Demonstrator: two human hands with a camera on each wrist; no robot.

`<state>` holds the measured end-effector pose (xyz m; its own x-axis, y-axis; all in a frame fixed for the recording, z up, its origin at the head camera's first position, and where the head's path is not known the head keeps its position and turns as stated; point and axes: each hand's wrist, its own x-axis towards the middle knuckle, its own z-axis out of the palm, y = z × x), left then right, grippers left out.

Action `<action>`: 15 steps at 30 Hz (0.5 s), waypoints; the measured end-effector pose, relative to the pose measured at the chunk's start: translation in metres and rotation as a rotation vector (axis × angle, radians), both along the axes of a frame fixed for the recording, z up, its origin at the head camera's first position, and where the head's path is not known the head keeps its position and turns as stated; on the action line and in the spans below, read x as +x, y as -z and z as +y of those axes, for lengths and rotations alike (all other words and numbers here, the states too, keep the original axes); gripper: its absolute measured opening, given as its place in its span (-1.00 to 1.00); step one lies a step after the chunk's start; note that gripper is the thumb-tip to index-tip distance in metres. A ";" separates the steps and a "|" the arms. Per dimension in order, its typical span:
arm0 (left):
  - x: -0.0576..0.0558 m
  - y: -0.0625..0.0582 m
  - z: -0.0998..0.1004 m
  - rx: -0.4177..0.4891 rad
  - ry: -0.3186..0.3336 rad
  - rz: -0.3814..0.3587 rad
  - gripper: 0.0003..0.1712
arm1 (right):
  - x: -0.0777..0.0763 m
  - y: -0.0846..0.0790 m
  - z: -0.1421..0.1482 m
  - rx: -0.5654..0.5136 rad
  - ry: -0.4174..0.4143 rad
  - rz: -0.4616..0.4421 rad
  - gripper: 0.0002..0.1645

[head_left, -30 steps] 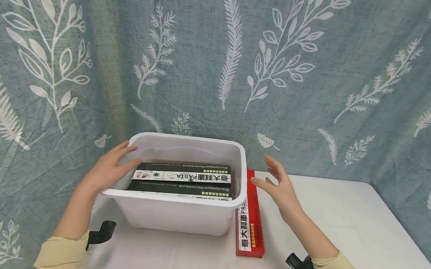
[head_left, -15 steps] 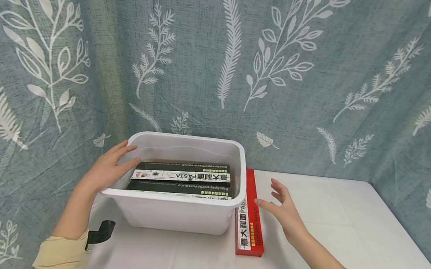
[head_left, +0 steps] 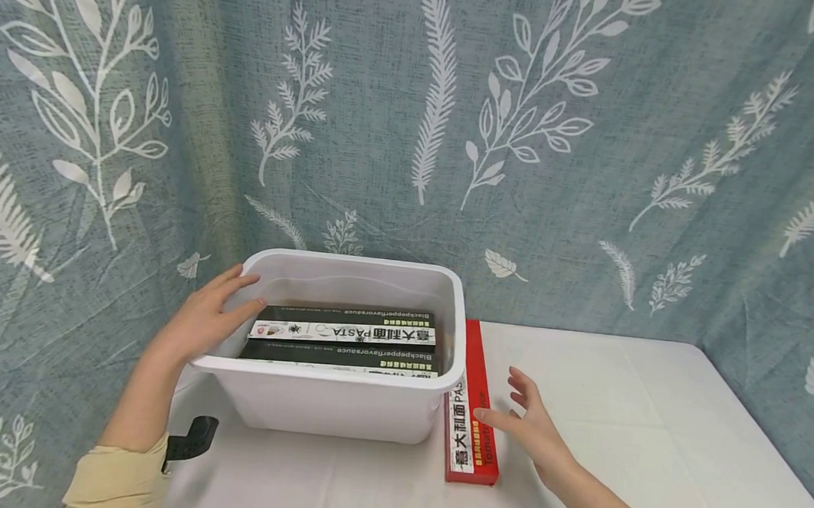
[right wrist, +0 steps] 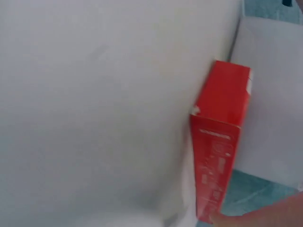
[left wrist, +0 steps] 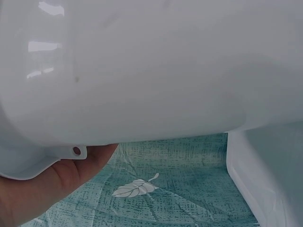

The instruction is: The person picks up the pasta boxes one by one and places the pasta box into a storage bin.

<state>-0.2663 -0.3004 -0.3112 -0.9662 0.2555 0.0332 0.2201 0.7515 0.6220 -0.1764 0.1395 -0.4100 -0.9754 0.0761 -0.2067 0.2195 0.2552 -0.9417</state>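
Note:
In the head view a white plastic storage bin (head_left: 316,403) stands on the table, with black-and-white pasta boxes (head_left: 344,333) lying side by side in it. My left hand (head_left: 206,320) grips its left rim, thumb over the inner side. The left wrist view has some fingers (left wrist: 80,168) below the rim outside, next to a small holed tab (left wrist: 76,151). Right of the bin lies a red-and-white tomato-sauce pasta box (head_left: 473,434), lengthwise away from me. My right hand (head_left: 532,429) is beside it, fingers spread and loosely bent, thumb overlapping the box's right edge; it holds nothing.
A white cloth (head_left: 647,420) covers the table, which extends to the right. Behind it hangs a blue-green curtain (head_left: 386,130) with white leaf prints, close behind the bin. The bin's right wall stands right beside the red box.
My right hand has come down and toward me along the red box's right side, from its far part to its nearer half. My left hand and the bin have stayed put.

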 end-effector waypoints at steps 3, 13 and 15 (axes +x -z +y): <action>0.001 0.000 0.000 0.000 0.000 0.002 -0.17 | 0.003 0.006 -0.004 0.037 -0.005 -0.028 0.16; 0.001 0.000 0.000 0.008 -0.004 -0.001 -0.18 | 0.010 0.019 -0.012 0.119 -0.031 -0.035 0.23; 0.001 0.000 0.000 0.009 -0.004 -0.002 -0.17 | 0.012 0.020 -0.014 0.150 -0.033 -0.043 0.25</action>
<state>-0.2651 -0.3004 -0.3108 -0.9673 0.2516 0.0337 0.2161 0.7467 0.6291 -0.1646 0.1250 -0.4300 -0.9684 0.0772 -0.2371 0.2479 0.4000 -0.8823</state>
